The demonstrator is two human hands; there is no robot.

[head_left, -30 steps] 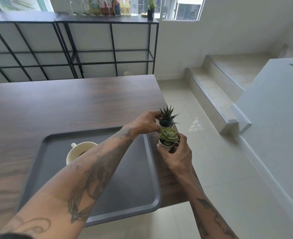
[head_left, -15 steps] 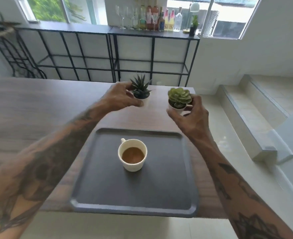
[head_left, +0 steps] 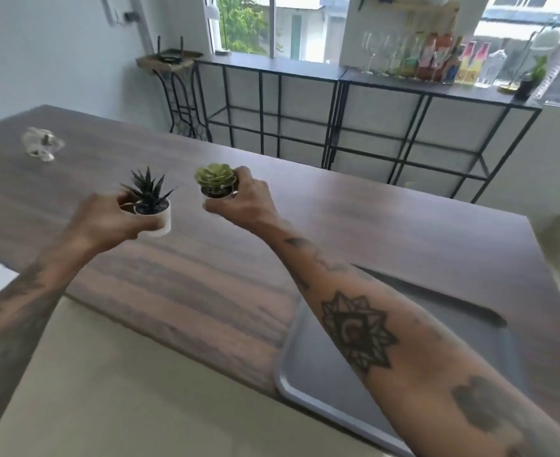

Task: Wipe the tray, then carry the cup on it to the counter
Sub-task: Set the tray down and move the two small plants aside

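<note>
My left hand grips a small white pot with a dark spiky plant, held just above the wooden table. My right hand holds a second small pot with a pale green rosette succulent, a little to the right of the first. The grey tray lies at the table's near right edge, mostly under my right forearm. The cup is hidden from view.
A small clear glass object sits on the table at the far left. Black metal shelving with glasses and bottles on top stands along the windows behind the table. Pale floor lies below the table's near edge.
Both hands have carried the two plant pots leftward along the table, away from the tray. The view has swung left, and the cup has passed behind my right forearm.
</note>
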